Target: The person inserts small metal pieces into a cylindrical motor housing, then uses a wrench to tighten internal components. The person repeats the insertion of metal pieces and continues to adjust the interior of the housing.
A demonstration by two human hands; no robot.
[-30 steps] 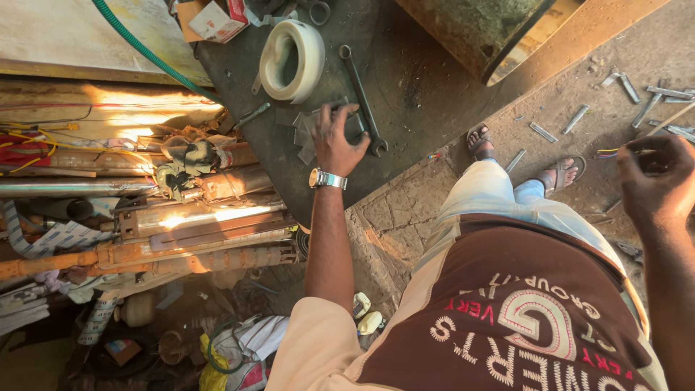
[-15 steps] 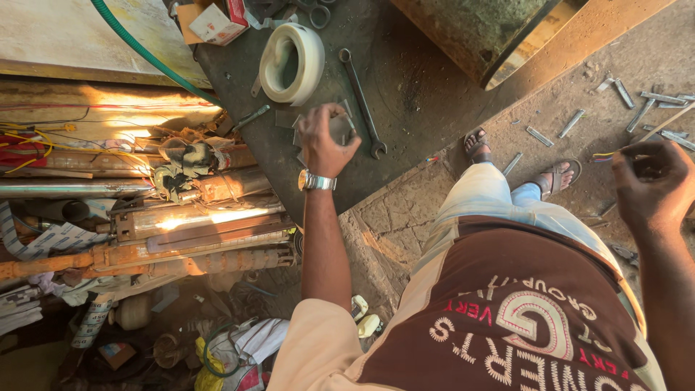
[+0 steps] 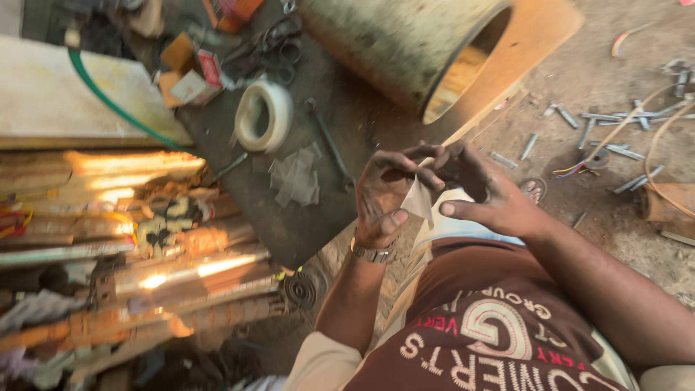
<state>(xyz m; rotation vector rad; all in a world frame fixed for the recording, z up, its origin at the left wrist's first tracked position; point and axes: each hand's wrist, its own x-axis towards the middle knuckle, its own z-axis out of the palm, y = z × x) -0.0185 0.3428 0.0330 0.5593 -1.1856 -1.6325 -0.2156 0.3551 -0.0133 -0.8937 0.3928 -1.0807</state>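
Crowding the upper middle of the frame, a dark work surface [image 3: 289, 217] carries a white roll of tape [image 3: 262, 116], a long dark wrench [image 3: 329, 145], a loose heap of pale translucent strips [image 3: 295, 177], scissors [image 3: 279, 47] and small cardboard boxes [image 3: 192, 76]. A large drum [image 3: 405, 51] lies on its side at upper centre, with its open mouth turned toward the lower right. Along the left side run stacked metal bars and pipes [image 3: 130, 289], lit in patches by the sun, and a green hose [image 3: 108, 101] curves across a pale board at upper left. Bolts and short metal rods [image 3: 615, 137] are scattered over the dirt floor at upper right, beside thin coloured wires [image 3: 579, 168].

Nothing comes between the camera and the hands, which meet at the centre of the frame above the lap and the brown printed shirt. A small paper piece [image 3: 418, 199] sits between them: the left hand [image 3: 380, 199], with a wristwatch [image 3: 373, 253] on its wrist, pinches its left edge between thumb and curled fingers, while the right hand [image 3: 481, 188] grips its upper right part with the fingertips, thumb stretched out below.

That piece is thin, pale beige, roughly triangular and hangs with its point downward.
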